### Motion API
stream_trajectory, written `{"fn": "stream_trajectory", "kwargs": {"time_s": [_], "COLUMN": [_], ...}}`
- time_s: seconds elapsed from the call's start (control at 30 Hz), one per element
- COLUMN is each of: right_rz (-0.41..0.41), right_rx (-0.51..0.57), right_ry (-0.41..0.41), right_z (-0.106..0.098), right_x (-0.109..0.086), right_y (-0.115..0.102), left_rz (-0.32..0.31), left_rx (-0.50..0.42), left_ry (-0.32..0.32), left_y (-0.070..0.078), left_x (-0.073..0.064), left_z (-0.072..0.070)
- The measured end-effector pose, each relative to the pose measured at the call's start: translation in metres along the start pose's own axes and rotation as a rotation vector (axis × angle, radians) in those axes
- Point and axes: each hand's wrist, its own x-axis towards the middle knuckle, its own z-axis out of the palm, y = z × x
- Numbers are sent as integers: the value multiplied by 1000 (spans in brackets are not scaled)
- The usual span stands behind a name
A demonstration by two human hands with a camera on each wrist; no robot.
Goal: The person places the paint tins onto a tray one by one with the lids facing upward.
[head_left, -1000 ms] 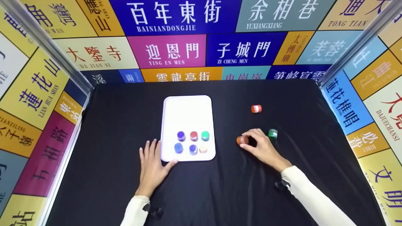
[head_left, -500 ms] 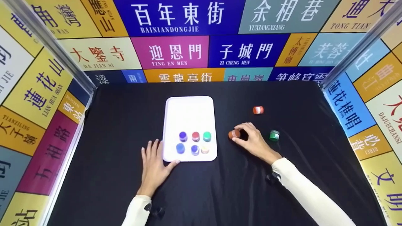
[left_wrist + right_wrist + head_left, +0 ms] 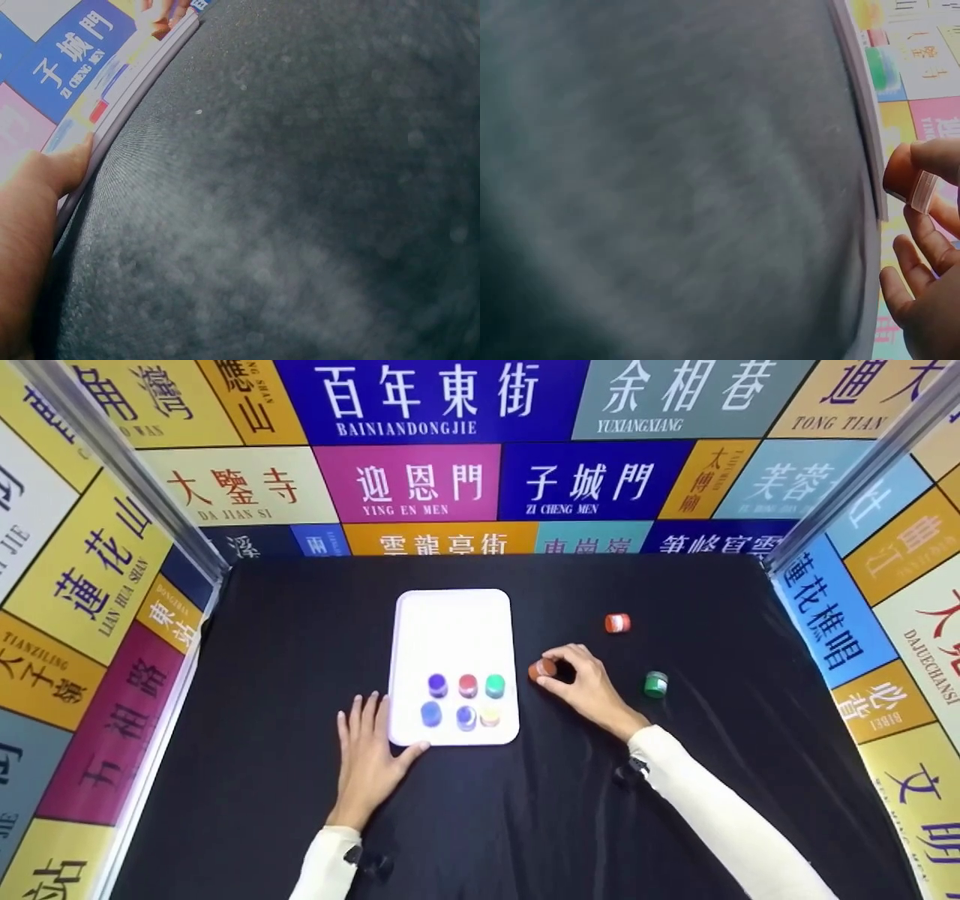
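Observation:
Between the thumb and fingertips of my right hand (image 3: 591,688) is a small brown paint jar (image 3: 541,670), held tilted just right of the white tray (image 3: 454,634). The right wrist view shows the brown jar (image 3: 901,174) with a clear lid. My left hand (image 3: 369,771) lies at the tray's near left corner, fingers straight along its left side. Its thumb (image 3: 72,163) touches the tray's rim in the left wrist view. Several small jars stand in two rows on the near half of the tray, among them a red jar (image 3: 468,685) and a green jar (image 3: 495,685).
A red-orange jar (image 3: 617,623) lies on its side on the black cloth (image 3: 300,637) at the right, farther back. A dark green jar (image 3: 655,684) is right of my right hand. Sign-printed walls (image 3: 420,480) enclose the back and sides.
My right hand has carried the brown jar leftward and slightly away, from beside the dark green jar to near the tray. The left hand stays in place at the tray. The head view has shifted slightly.

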Motion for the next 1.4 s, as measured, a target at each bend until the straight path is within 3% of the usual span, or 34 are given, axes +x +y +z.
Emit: {"fn": "stream_trajectory", "kwargs": {"time_s": [0.3, 0.6, 0.9, 1.4], "right_rz": [-43, -74, -75, -91], "right_rx": [16, 3, -7, -51], "right_ry": [-29, -79, -88, -174], "right_z": [20, 40, 54, 79], "right_x": [24, 37, 48, 72], "right_y": [-19, -33, -39, -51], "left_rz": [-8, -22, -21, 7], "left_rx": [12, -8, -14, 3], "left_ry": [14, 4, -13, -1], "left_y": [-1, -1, -1, 1], "left_x": [-1, -4, -5, -1], "left_z": [-2, -1, 0, 0]}}
